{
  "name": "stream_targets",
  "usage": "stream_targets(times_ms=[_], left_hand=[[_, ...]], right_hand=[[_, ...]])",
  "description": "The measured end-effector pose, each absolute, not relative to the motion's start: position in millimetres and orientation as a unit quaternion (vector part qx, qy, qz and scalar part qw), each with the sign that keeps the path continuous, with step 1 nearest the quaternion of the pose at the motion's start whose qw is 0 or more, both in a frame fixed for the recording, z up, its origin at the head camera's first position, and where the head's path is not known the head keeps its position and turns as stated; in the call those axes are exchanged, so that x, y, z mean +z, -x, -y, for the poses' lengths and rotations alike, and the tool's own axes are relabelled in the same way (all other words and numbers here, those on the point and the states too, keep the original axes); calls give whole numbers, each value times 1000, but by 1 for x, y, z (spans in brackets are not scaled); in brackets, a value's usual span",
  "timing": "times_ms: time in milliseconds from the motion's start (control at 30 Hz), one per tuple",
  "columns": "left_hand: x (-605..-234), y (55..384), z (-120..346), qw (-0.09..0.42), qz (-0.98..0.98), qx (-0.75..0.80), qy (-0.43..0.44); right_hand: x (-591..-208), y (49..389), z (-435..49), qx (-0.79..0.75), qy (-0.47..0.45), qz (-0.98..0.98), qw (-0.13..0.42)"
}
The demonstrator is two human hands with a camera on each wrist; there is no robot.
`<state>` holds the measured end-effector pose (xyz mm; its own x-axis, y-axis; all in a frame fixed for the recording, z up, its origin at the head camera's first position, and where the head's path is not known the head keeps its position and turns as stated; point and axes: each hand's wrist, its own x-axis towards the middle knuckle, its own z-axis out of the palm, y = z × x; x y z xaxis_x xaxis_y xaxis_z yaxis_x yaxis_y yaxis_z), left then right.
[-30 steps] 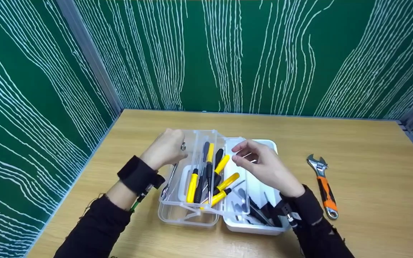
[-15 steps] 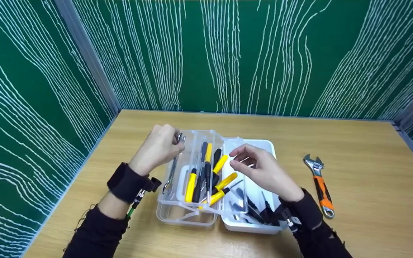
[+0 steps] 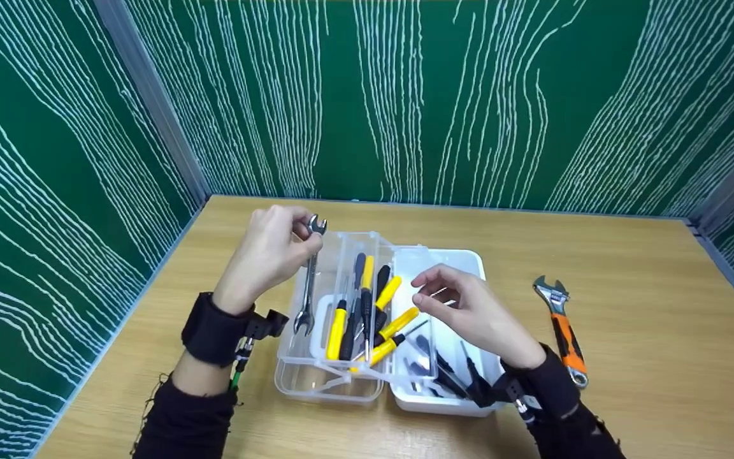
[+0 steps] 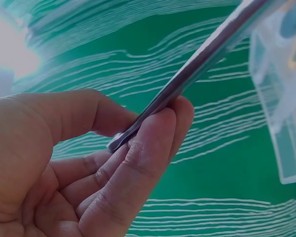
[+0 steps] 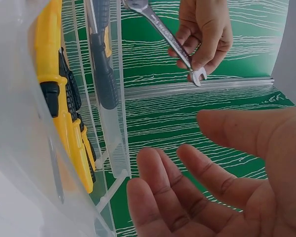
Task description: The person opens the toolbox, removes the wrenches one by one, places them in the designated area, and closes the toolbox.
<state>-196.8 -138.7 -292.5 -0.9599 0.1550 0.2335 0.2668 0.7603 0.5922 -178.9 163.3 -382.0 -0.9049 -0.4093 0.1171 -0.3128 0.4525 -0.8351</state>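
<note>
One left hand (image 3: 268,252) pinching a double-ended wrench (image 3: 309,287), right hand (image 3: 469,309) hovering above a white tray (image 3: 434,405), thumb and fingers standing apart

Bright head view, left-wrist corner glare (image 4: 10,44)

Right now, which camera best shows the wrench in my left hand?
The head view: both open ends of the wrench show. The right wrist view shows its lettered face but crops one end; the left wrist view shows it edge-on and cropped.
</note>
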Motion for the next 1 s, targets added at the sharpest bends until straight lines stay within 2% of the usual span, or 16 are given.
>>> stream_targets(times_ms=[233, 500, 833, 1000], left_hand=[[-290, 188, 136, 116, 922, -352, 112], [-291, 177, 135, 93, 872, -465, 118], [-298, 171, 128, 106, 823, -544, 124], [-303, 170, 122, 82, 799, -582, 130]], right_hand=[[-381, 174, -169, -485, 211, -847, 47], [-385, 174, -174, -482, 204, -850, 55], [-386, 172, -178, -481, 205, -850, 66], [-385, 170, -180, -496, 212, -838, 87]])
